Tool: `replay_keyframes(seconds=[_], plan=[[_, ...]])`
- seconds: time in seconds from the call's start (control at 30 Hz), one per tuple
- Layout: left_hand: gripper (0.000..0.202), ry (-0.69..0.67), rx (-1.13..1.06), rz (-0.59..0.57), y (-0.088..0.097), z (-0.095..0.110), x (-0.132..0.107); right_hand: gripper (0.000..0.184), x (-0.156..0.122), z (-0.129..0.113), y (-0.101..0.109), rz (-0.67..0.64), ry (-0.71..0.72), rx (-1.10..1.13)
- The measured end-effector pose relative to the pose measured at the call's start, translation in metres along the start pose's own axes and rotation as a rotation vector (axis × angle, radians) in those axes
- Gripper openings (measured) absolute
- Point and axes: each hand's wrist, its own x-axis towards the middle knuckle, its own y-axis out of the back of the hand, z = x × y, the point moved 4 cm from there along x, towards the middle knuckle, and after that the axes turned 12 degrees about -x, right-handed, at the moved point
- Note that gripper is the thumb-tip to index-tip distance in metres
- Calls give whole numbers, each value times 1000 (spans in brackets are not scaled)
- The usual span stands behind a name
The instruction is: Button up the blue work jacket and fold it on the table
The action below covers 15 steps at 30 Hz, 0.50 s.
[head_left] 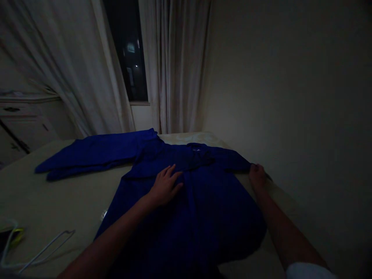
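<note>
Bare forearms (116,228) reach over a blue long-sleeved garment (209,205) laid across a pale covered surface (78,201). The right hand (257,178) has its grip closed on a sleeve (232,158) near its end; the left hand (166,186) rests on the garment's chest, fingers apart, apparently grasping nothing. Beyond and between them is the neckline (197,146). Leftward stretches a layered blue length of cloth (99,153), sleeve or separate piece, I cannot tell. Spreading looks well along; the bunched cloth below the neckline and the held sleeve seem left to even out. Farther off, lower left, lies a white wire hanger (46,248).
</note>
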Motion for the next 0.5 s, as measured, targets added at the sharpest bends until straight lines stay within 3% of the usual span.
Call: replay_keyframes(seconds=[0.1, 0.2, 0.27, 0.3, 0.37, 0.43, 0.5], plan=[[61, 14, -67, -86, -35, 28, 57, 54, -6, 2, -18, -76, -6, 26], [66, 59, -53, -165, -71, 42, 89, 50, -4, 3, -22, -56, 48, 25], [67, 65, -31, -187, -73, 43, 102, 45, 0, 8, -23, -38, 48, 39], [65, 75, -41, -156, -62, 41, 106, 43, 1, 11, -23, -34, 48, 56], [56, 151, -116, 34, -12, 26, 112, 42, 3, 17, -25, -39, 51, 96], [48, 371, -238, 396, 66, -6, 104, 43, 4, 20, -28, -60, 51, 126], [57, 518, -191, 627, 146, -43, 86, 45, 5, 21, -32, -82, 36, 142]])
